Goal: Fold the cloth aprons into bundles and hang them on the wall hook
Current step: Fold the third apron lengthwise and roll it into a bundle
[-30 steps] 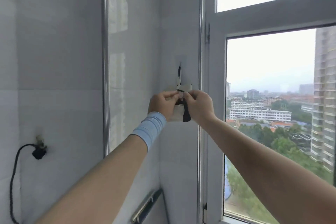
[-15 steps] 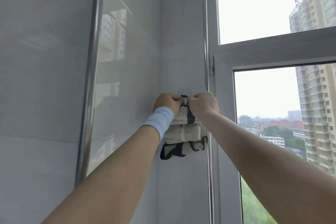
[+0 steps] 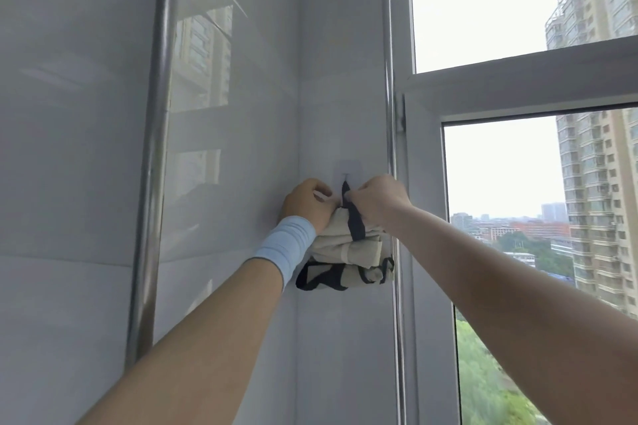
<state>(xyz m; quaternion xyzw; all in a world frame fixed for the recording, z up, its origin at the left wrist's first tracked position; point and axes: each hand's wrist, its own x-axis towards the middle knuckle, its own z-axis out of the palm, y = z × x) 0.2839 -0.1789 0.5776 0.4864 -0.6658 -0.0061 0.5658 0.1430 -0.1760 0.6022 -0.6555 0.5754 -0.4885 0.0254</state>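
A folded beige apron bundle [image 3: 347, 250] with black straps hangs against the grey tiled wall in the corner. Its black strap [image 3: 353, 217] runs up to a small clear adhesive wall hook [image 3: 346, 172]. My left hand [image 3: 308, 202], with a light blue wristband, pinches the cloth at the top of the bundle just left of the strap. My right hand [image 3: 378, 198] grips the strap and the bundle's top from the right. Both hands sit just below the hook, and whether the strap rests on it cannot be told.
A vertical chrome pipe [image 3: 153, 166] runs down the left wall. A thinner metal rail [image 3: 389, 79] lines the corner beside the white window frame [image 3: 518, 83]. Apartment towers and trees show outside the glass.
The view has tilted upward and the hook now shows above my hands. Both hands stay at the top of the bundle, which hangs in fuller view than one second ago.
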